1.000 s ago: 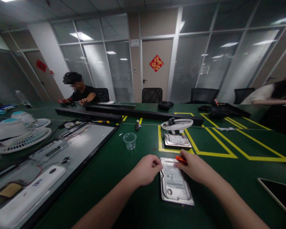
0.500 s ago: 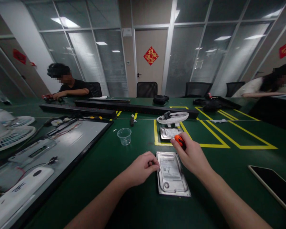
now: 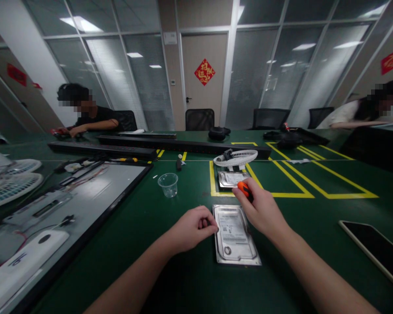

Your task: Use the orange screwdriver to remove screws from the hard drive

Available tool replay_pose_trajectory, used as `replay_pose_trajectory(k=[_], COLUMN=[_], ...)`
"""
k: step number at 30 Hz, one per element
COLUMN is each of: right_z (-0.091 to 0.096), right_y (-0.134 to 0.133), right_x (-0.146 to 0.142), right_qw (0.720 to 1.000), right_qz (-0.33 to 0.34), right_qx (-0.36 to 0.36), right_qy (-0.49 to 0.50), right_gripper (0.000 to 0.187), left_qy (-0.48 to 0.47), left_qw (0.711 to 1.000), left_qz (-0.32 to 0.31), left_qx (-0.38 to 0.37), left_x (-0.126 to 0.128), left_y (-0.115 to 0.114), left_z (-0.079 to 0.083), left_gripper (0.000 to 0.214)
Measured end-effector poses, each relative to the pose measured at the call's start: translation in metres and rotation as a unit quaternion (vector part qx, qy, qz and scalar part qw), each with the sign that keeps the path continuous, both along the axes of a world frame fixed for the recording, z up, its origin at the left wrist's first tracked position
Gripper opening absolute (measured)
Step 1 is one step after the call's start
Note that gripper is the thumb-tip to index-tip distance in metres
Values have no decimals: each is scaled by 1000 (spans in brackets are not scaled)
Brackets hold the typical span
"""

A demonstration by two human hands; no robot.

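Note:
A silver hard drive [image 3: 236, 237] with a white label lies flat on the green table in front of me. At its left edge is my left hand [image 3: 196, 226], fingers curled and thumb and index finger pinched together. Whatever may be between those fingertips is too small to make out. My right hand [image 3: 262, 207] is closed around an orange-and-black screwdriver [image 3: 245, 190] above the drive's upper right corner. The screwdriver's shaft is hidden. Beyond it, a second hard drive [image 3: 231, 179] lies inside a yellow taped outline.
A clear plastic cup [image 3: 168, 185] stands left of the drives. A white fan grille [image 3: 245, 158] is behind the second drive. To the left lies a large opened panel [image 3: 118, 192]; a phone [image 3: 370, 244] lies at right. Two people sit across the table.
The view has shifted slightly, moving everything a little up and left in the picture. Both hands keep nearly the same places around the near hard drive.

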State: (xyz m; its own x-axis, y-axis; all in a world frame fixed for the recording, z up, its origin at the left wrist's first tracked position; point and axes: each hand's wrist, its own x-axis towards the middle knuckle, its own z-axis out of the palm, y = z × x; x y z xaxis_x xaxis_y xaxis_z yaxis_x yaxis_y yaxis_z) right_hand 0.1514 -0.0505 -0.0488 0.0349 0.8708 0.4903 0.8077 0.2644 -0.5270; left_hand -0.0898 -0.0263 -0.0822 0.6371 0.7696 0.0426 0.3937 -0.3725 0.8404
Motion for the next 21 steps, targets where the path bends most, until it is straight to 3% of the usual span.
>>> replay_pose_trajectory(k=[10, 21], right_z=[1, 2], right_y=[-1, -3], right_x=[-1, -3], right_qw=[1000, 1000], right_qz=[10, 19], right_qx=[-8, -10], right_qy=[-2, -3], right_gripper=[30, 27], left_qy=[7, 12], left_qw=[997, 996], left_qz=[46, 52], left_qx=[-64, -65], left_x=[4, 5], left_y=[0, -1], left_z=[1, 2], left_gripper=[19, 20])
